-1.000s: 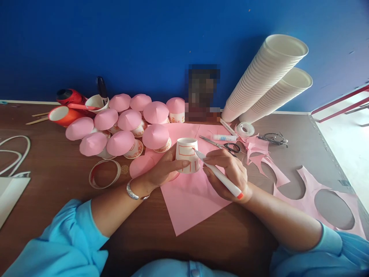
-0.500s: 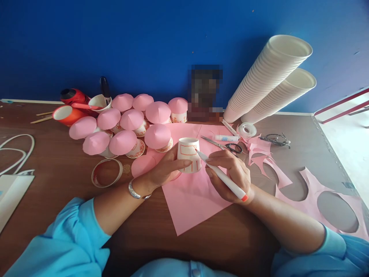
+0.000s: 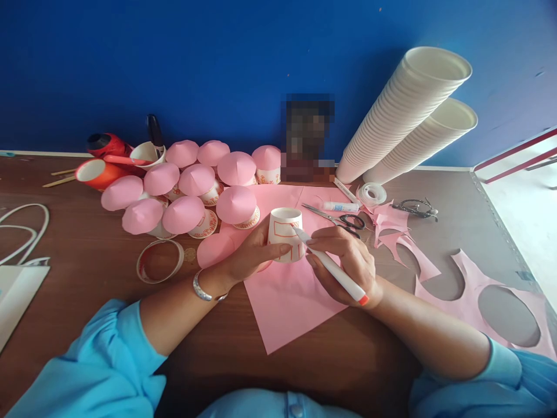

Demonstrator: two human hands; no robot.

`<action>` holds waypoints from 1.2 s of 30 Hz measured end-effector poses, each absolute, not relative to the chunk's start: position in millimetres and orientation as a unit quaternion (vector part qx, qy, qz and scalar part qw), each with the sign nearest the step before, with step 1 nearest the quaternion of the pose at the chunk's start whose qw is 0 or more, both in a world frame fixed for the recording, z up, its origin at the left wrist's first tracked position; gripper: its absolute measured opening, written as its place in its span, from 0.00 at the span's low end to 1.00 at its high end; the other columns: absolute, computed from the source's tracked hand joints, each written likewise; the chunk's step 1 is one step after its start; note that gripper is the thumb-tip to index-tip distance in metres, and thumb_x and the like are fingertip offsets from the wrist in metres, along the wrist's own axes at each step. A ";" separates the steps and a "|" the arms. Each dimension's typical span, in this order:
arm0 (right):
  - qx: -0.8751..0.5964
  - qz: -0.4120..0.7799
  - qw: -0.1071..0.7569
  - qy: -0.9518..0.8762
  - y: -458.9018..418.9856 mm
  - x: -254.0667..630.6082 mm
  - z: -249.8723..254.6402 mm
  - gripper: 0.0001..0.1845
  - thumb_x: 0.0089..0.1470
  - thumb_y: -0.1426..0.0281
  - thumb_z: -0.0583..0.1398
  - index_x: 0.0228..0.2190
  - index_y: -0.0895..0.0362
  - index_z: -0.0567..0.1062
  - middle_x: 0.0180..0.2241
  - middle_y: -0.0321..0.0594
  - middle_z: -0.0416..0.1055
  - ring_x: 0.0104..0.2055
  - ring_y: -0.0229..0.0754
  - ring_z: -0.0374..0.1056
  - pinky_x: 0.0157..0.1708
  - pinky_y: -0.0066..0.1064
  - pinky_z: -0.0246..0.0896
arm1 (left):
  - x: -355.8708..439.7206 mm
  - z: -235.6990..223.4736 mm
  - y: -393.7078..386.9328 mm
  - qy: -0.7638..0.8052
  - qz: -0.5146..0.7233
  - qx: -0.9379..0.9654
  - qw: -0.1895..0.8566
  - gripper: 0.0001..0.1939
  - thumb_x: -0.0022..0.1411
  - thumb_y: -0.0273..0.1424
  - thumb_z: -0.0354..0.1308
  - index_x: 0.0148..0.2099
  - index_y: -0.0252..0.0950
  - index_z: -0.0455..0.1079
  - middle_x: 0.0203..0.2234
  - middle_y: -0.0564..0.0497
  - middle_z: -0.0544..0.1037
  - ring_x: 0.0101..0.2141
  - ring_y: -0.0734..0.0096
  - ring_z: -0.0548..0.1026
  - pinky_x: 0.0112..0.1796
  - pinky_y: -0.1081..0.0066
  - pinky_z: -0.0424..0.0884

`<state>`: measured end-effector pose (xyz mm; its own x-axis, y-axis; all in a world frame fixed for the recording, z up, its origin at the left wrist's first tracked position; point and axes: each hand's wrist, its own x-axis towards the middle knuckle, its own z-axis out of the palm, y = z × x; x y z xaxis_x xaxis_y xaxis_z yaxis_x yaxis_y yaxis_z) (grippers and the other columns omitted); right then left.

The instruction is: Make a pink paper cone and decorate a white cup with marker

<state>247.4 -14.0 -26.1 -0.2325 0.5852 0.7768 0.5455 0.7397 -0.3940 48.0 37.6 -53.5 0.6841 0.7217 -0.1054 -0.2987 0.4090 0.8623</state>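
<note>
A white paper cup (image 3: 286, 216) is gripped by my left hand (image 3: 255, 252), the thumb lying across its side. Red-orange lines on it form a rectangle, with several strokes below. My right hand (image 3: 346, 261) holds a white marker (image 3: 335, 270) with a red end cap, its tip at the right part of the rectangle. Beneath both hands lies a pink paper sheet (image 3: 278, 325). Several decorated cups with pink cone tops (image 3: 237, 204) stand to the left of the cup. Scissors (image 3: 331, 217) and a glue stick (image 3: 340, 206) rest just beyond my right hand.
Two tall stacks of white paper cups (image 3: 404, 116) lean by the blue wall. Clear tape (image 3: 372, 194), glasses (image 3: 415, 209) and pink paper scraps (image 3: 465, 278) are at the right. A tape ring (image 3: 160, 281), an orange cup (image 3: 98, 175) and a white paper bag (image 3: 21, 296) are at the left.
The marker's tip has shifted slightly left and down within the rectangle on the cup. Both hands keep their holds; the view has swayed slightly.
</note>
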 end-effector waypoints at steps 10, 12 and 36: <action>-0.361 0.020 0.502 -0.786 -12.8 247.9 -27.6 0.12 0.61 0.79 0.61 0.46 0.56 0.72 0.33 0.42 0.78 0.33 0.43 0.78 0.31 0.32 0.74 | 49.2 -55.5 38.6 0.220 0.340 0.402 0.821 0.15 0.61 0.34 0.72 0.49 0.37 0.75 0.38 0.50 0.81 0.42 0.64 0.78 0.44 0.66 0.73; -0.365 0.018 0.500 -0.785 -13.0 248.0 -27.5 0.13 0.61 0.79 0.61 0.46 0.56 0.72 0.33 0.41 0.78 0.33 0.43 0.78 0.31 0.32 0.74 | 48.9 -56.0 38.4 0.223 0.346 0.391 0.823 0.16 0.60 0.33 0.72 0.49 0.37 0.75 0.39 0.49 0.82 0.41 0.64 0.78 0.44 0.65 0.74; -0.375 0.017 0.490 -0.787 -13.6 249.3 -28.0 0.10 0.61 0.78 0.62 0.44 0.57 0.72 0.33 0.42 0.78 0.33 0.43 0.78 0.31 0.31 0.74 | 51.2 -48.2 39.3 0.225 0.349 0.369 0.831 0.17 0.58 0.30 0.71 0.48 0.36 0.72 0.37 0.49 0.84 0.40 0.64 0.81 0.44 0.64 0.76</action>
